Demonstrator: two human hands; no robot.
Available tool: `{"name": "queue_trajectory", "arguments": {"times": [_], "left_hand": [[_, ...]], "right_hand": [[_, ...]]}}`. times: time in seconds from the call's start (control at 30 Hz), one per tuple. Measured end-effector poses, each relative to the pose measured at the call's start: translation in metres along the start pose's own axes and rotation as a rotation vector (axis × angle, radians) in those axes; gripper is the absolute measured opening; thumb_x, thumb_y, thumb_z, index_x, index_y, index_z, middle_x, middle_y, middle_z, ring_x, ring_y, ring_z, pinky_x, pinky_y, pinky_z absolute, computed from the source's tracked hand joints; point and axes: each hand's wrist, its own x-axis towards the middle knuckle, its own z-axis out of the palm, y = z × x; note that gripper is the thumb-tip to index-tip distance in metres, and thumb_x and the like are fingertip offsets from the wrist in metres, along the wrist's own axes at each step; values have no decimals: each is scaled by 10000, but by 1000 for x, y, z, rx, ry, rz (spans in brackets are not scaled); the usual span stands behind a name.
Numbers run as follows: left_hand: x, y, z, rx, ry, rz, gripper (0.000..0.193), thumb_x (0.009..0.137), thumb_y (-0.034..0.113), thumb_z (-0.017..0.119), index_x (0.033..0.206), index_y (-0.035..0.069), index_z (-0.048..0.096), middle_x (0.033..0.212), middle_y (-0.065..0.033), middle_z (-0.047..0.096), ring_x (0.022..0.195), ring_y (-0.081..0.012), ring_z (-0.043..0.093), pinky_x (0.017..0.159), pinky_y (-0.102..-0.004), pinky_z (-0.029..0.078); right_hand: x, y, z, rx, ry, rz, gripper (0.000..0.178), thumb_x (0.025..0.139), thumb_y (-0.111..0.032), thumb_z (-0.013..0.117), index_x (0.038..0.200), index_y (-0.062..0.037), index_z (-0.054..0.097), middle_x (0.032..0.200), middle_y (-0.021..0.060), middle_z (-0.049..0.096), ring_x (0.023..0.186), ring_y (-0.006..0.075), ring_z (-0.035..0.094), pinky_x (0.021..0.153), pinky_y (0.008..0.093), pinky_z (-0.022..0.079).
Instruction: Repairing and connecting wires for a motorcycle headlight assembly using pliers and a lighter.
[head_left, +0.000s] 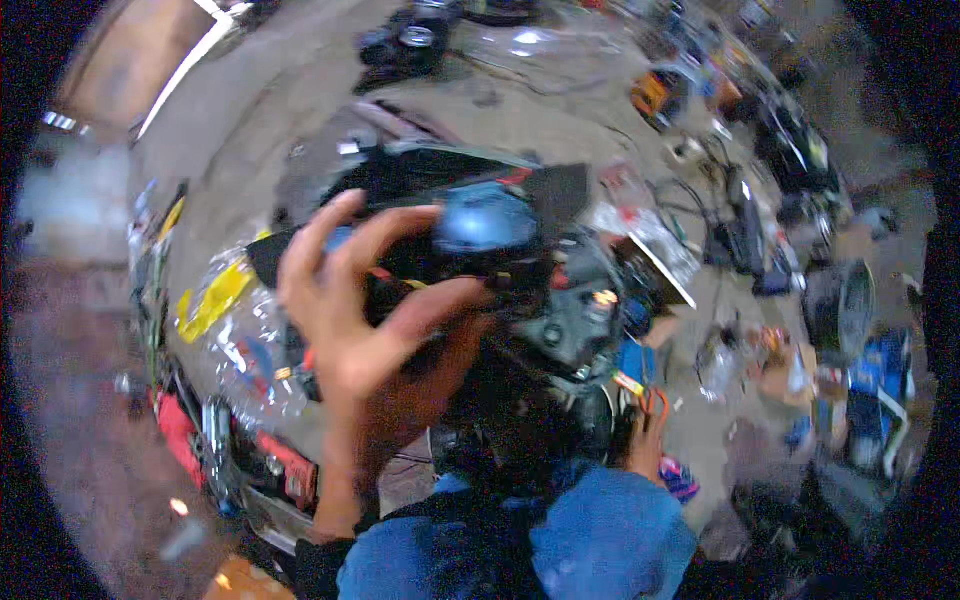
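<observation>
Raised close in front, my left hand [360, 330] has its fingers curved and spread, with the thumb apart and nothing visible between them. Just beyond its fingertips is a shiny blue rounded object [487, 220] over a dark, open-looking case [430, 170]; touch cannot be told. Low on the right, beside my blue-clad knee, my right hand [645, 440] is closed around a small tool with an orange looped handle [656, 402], whose exact kind is blurred. A dark grey machine-like part [575, 320] lies between the hands. Motion blur hides finer detail.
Clear plastic wrapping [250, 350] and a yellow strip [215, 300] lie on the left. Red tools [290, 465] sit in a box at lower left. Cables, bags and parts crowd the right, including a round dark container [840, 305]. A black device [410, 40] stands at the far side.
</observation>
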Motion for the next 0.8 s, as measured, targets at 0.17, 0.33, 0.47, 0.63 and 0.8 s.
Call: {"name": "queue_trajectory", "arguments": {"times": [0.17,0.33,0.47,0.63,0.8], "left_hand": [[-10,-2,-11,-44,65,-83,297,684,213,905,954,255,787,1384,2,655,1426,-386,481,1147,-618,344],[-12,0,-8,-63,62,-92,213,714,202,882,894,255,780,1403,13,645,1447,-366,462,1198,-558,307],[-10,2,-6,-121,74,-95,171,773,241,864,919,264,779,1403,13,638,1450,-361,452,1198,-616,273],[-9,2,-10,-165,61,-115,176,785,242,861,937,252,774,1398,6,632,1447,-368,446,1197,-633,262],[-10,2,-9,-171,60,-121,164,798,222,853,931,220,758,1381,-9,633,1441,-373,446,1205,-631,255]], "right_hand": [[10,16,38,-266,34,78,621,934,46,647,1536,-32,519,1508,292,500,1287,425,600,1024,479,551],[31,21,-8,-35,-157,351,600,963,9,644,1546,-30,504,1497,270,551,1325,404,599,1066,457,520],[42,17,-58,163,-301,586,586,987,-22,642,1553,-29,493,1489,253,592,1356,387,599,1100,439,496],[98,-17,-207,263,383,-49,701,930,43,610,1609,-25,450,1343,217,660,1223,287,643,1068,410,495],[155,-198,-363,-70,118,-357,901,780,95,561,1653,20,356,1406,243,574,1269,404,557,1157,441,404]]}}
